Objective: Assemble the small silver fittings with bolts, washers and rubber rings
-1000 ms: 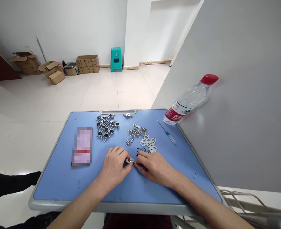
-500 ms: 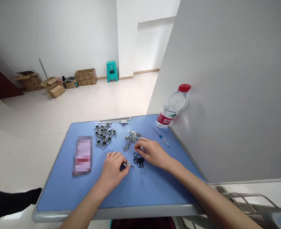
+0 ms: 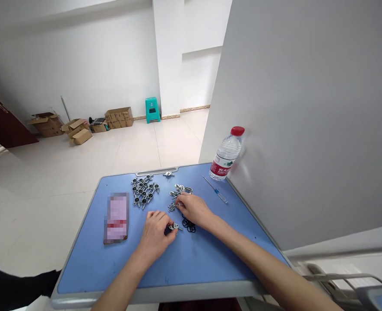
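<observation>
My left hand (image 3: pixel 156 231) pinches a small silvery metal fitting (image 3: pixel 175 226) with a flat flange and a thin stem, low over the blue table. My right hand (image 3: pixel 194 208) has its fingertips together at the right edge of a heap of tiny shiny metal pieces (image 3: pixel 172 207); whatever is between them is too small to tell. Behind that hand lies a pile of longer metal parts (image 3: pixel 179 189), partly covered by it. Black rubber rings (image 3: pixel 188 225) lie just below my right wrist. Several metal fittings with black round centres (image 3: pixel 144 190) are grouped at the back left.
A lone metal fitting (image 3: pixel 168 174) lies at the table's (image 3: pixel 90 268) back edge. A screwdriver (image 3: pixel 215 190) and a red-capped water bottle (image 3: pixel 227 154) stand or lie at the right, beside a grey partition (image 3: pixel 301 129). A blurred-out flat object (image 3: pixel 117 218) lies left. Cardboard boxes (image 3: pixel 118 118) and a teal stool (image 3: pixel 152 110) are beyond.
My right hand has moved from above the black rings to the heap of tiny metal pieces. My left hand keeps the fitting in nearly the same place. The camera view has tilted slightly.
</observation>
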Demonstrator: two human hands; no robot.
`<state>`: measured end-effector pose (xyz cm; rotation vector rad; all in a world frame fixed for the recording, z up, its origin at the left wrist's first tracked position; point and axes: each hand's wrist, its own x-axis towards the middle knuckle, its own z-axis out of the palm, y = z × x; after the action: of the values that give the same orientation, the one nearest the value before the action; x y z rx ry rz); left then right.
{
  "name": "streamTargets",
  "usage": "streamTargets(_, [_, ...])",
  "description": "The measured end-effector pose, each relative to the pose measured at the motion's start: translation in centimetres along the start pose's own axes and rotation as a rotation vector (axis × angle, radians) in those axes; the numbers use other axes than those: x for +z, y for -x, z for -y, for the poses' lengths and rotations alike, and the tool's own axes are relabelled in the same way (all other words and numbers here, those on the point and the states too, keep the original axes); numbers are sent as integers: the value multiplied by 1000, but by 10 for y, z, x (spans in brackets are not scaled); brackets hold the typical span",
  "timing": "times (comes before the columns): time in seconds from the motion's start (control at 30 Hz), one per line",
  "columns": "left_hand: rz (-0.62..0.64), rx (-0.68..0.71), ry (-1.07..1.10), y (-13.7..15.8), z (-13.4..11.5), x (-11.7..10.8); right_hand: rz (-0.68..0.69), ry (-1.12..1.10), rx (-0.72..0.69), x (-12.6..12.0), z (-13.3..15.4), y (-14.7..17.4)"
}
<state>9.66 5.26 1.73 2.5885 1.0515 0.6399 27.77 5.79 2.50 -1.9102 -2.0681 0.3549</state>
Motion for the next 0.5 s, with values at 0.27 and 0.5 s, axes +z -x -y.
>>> streamTargets(0.27, [15,-4,18,1,1,1,30,-36,27,2,-5,-2])
streamTargets(0.5, [10,-3,45,1,4,4,52,-82,16,2,-3,0])
